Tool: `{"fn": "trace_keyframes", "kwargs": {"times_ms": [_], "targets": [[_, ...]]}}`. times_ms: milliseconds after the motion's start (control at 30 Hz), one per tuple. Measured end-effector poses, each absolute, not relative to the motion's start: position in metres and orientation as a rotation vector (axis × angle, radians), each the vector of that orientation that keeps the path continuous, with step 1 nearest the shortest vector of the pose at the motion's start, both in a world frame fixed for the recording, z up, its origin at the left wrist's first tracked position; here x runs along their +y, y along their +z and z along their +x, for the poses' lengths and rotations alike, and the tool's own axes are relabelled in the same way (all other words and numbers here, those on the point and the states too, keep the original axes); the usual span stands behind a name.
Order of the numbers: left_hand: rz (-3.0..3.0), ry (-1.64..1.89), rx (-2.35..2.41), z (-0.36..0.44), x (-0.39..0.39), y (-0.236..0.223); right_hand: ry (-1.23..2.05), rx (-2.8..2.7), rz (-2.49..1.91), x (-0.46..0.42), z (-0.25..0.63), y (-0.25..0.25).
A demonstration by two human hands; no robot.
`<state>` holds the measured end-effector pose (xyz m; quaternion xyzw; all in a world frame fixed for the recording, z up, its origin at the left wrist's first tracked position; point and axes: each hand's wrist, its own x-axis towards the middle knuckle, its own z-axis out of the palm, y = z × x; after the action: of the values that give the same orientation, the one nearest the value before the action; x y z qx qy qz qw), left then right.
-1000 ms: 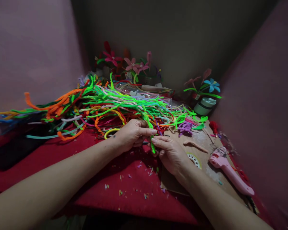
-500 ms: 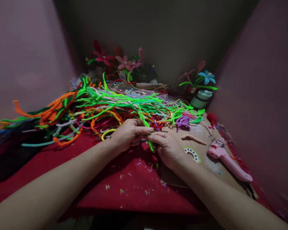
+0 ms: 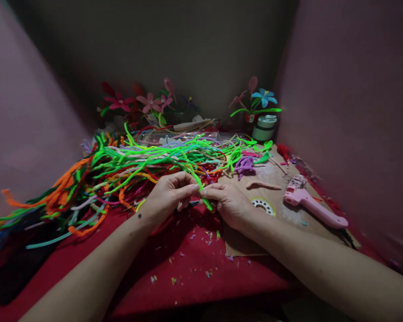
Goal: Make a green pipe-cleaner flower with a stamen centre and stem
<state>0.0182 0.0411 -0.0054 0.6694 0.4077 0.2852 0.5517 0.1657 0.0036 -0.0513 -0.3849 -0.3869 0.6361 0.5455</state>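
A bright green pipe cleaner [image 3: 207, 205] is pinched between both hands above the front of the table. My left hand [image 3: 170, 193] is closed on it, thumb and forefinger pressed together. From the other side my right hand [image 3: 227, 201] grips the same pipe cleaner with its thumb and fingertips. Its lower end sticks out below the fingers, and its upper part slants up to the left. Right behind the hands lies a large heap of pipe cleaners [image 3: 144, 158] in green, orange, red and other colours.
To the right, a cardboard sheet [image 3: 245, 246] carries a pink glue gun [image 3: 315, 208], a white ring-shaped spool [image 3: 263, 205] and a purple pipe-cleaner bundle [image 3: 244, 166]. A mint-coloured jar [image 3: 264, 129] and fuzzy flowers [image 3: 263, 97] stand behind. Small scraps litter the red cloth [image 3: 188, 277].
The view has shifted, so the background things sit further left and the heap lower. Both hands still pinch the green pipe cleaner, with their fingers slightly moved along it.
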Motion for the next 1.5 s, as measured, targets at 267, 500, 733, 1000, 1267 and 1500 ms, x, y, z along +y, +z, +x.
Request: {"fn": "trace_keyframes", "kwargs": {"times_ms": [267, 500, 733, 1000, 1267, 1500], "targets": [[1.509, 0.709, 0.962, 0.019, 0.039, -0.015, 1.541, -0.953, -0.952, 0.003, 0.167, -0.051], [1.503, 0.722, 0.983, 0.02, 0.04, -0.017, 1.555, -0.943, -0.903, 0.005, 0.167, -0.051], [1.529, 0.757, 0.991, 0.021, 0.037, -0.011, 1.577, -0.912, -0.889, 0.005, 0.167, -0.05], [1.577, 0.824, 1.037, 0.021, 0.035, -0.009, 1.547, -0.915, -0.895, 0.004, 0.167, -0.046], [1.716, 0.865, 1.074, 0.023, 0.031, -0.01, 1.505, -0.934, -0.9, 0.004, 0.168, -0.044], [2.545, 0.882, 0.795, 0.015, 0.037, -0.014, 1.542, -0.949, -0.88, 0.007, 0.174, -0.049]]}}
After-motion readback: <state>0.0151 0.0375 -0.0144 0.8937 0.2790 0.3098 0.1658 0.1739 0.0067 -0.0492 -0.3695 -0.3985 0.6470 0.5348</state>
